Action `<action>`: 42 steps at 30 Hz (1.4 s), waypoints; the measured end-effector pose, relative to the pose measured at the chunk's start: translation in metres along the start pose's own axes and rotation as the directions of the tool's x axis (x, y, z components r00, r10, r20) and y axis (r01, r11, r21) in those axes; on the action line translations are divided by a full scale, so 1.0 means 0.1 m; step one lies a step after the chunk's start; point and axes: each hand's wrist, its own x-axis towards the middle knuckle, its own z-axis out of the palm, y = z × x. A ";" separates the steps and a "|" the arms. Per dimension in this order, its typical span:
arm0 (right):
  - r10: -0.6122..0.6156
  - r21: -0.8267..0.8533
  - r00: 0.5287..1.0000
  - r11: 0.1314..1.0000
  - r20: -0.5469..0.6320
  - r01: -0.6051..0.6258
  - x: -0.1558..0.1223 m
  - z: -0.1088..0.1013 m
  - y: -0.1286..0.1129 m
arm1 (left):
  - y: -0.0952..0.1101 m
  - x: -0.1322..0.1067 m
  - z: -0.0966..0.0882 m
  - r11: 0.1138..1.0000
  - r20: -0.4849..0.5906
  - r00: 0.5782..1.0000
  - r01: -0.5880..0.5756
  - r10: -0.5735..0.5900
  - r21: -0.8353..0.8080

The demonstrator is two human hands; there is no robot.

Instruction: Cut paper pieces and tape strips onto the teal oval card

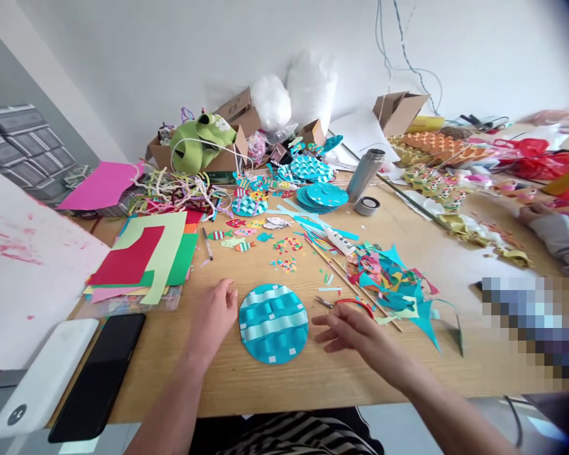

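Observation:
A round blue paper disc [274,354] lies flat on the table between my hands. Wavy paper strips [270,326] in pale and darker blue run across it, with several small white squares [292,351] among them. My left hand [218,309] is beside the disc's left edge with its fingers curled closed; whatever may be inside them is hidden. To the right of the disc, my right hand [348,330] hovers with fingers spread, holding nothing. Just beyond it are red-handled scissors [355,304], partly covered by that hand.
Paper fish [237,242], confetti [288,245], a glue tube [340,241], thin sticks [346,275] and blue scraps [393,284] lie ahead. A metal flask [366,175] stands by stacked blue discs [325,196]. Coloured paper [171,253] and a black phone [99,376] are left; another person's sleeve [559,237] is right.

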 end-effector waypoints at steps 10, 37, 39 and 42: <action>-0.032 0.148 0.996 0.988 -0.079 0.043 0.03 0.15 0.25 | 0.01 -0.36 0.05 0.779 0.136 0.981 0.194 -0.140 -0.596; -0.648 -0.799 0.754 0.508 -0.109 0.321 0.07 -0.44 -0.07 | 0.11 0.48 -0.15 -0.301 0.340 0.905 0.260 -0.256 -0.918; -0.645 -0.906 0.764 0.334 -0.018 0.260 -0.01 -0.50 0.14 | 0.07 0.49 -0.08 -0.346 0.342 0.903 0.244 -0.259 -0.906; -0.616 -0.964 0.778 0.113 0.122 0.241 -0.05 -0.58 0.33 | -0.01 0.50 -0.07 -0.415 0.314 0.914 0.190 -0.257 -0.890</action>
